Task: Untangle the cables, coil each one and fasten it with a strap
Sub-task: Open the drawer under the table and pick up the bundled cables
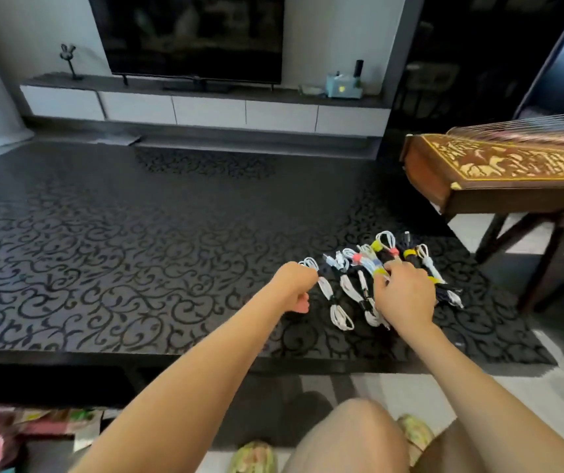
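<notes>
A row of coiled, strapped cables lies on the black patterned desk, at its near right part. The left hand is curled into a fist against the far loop of the leftmost white cable; whether the fingers hold it is hidden. The right hand lies palm down over the middle of the row, bent fingertips at a yellow strap; I cannot tell whether they pinch it. A carved wooden string instrument stands to the right.
</notes>
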Demonstrator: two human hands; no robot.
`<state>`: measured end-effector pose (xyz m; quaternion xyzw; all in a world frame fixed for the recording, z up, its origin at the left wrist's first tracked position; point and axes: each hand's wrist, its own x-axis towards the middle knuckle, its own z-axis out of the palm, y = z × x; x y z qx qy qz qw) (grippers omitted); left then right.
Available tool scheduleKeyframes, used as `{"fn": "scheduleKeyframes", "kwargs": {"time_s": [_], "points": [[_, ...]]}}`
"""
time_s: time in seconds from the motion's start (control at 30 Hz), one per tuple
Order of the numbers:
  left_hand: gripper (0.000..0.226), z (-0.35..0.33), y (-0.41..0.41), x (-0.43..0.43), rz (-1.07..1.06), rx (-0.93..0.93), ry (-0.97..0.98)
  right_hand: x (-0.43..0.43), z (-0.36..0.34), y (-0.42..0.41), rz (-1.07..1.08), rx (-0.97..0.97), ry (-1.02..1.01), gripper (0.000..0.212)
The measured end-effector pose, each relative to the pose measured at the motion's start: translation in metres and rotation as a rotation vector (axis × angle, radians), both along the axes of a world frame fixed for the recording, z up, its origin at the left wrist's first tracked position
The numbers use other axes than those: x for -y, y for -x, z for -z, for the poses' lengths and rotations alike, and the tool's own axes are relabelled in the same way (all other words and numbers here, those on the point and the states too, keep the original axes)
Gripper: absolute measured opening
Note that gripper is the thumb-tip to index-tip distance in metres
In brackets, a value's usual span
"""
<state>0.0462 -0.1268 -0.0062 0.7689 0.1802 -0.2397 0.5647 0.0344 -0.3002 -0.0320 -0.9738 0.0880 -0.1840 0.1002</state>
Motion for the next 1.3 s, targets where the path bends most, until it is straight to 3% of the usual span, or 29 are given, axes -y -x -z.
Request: {"fn": "scheduleKeyframes", "kwargs": {"time_s": [0.13,0.27,0.37,0.53,0.6,0.7,0.8,0.87,0.93,0.97,1.03,1.07,1.13,1.3], "points": [[0.04,0.007,-0.02,0.028,-0.132,-0.135,0.137,0.053,0.004,-0.036,0.19,-0.081,0.01,0.04],[0.018,0.007,-0.031,0.045,-0.249,-0.163,0.262,0.089,0.012,-0.069,0.288,-0.367,-0.292,0.068],[0.021,0.004,-0.036,0.058,-0.256,-0.169,0.33,0.091,0.012,-0.077,0.259,-0.457,-0.381,0.057],[0.036,0.0,-0.045,0.079,-0.227,-0.143,0.298,0.062,-0.001,-0.054,0.093,-0.408,-0.651,0.023],[0.039,-0.005,-0.046,0.084,-0.209,-0.166,0.283,0.053,-0.001,-0.045,0.052,-0.379,-0.748,0.027],[0.022,-0.009,-0.046,0.086,-0.178,-0.178,0.36,0.029,-0.003,-0.03,-0.077,-0.38,-0.944,0.026],[0.04,-0.004,-0.048,0.069,-0.243,-0.138,0.495,0.004,-0.003,-0.021,-0.178,-0.415,-0.967,0.036],[0.064,-0.001,-0.047,0.048,-0.298,-0.21,0.58,-0.008,-0.008,-0.018,-0.147,-0.418,-1.097,0.043],[0.084,0.001,-0.046,0.034,-0.217,-0.272,0.619,-0.012,-0.016,-0.015,-0.093,-0.428,-1.27,0.038],[0.08,0.003,-0.045,0.029,-0.173,-0.266,0.593,-0.017,-0.02,-0.01,-0.087,-0.441,-1.317,0.03],[0.051,0.002,-0.037,0.024,-0.104,-0.21,0.487,-0.028,-0.024,-0.002,-0.163,-0.445,-1.278,0.024],[0.044,0.001,-0.033,0.023,-0.099,-0.18,0.425,-0.033,-0.023,0.002,-0.213,-0.436,-1.218,0.031],[0.049,0.006,-0.031,0.013,-0.069,-0.13,0.364,-0.045,-0.021,0.011,-0.275,-0.414,-1.111,0.05],[0.029,0.0,-0.007,-0.045,-0.057,-0.046,0.336,-0.094,-0.022,0.034,-0.377,-0.408,-1.039,0.057]]}}
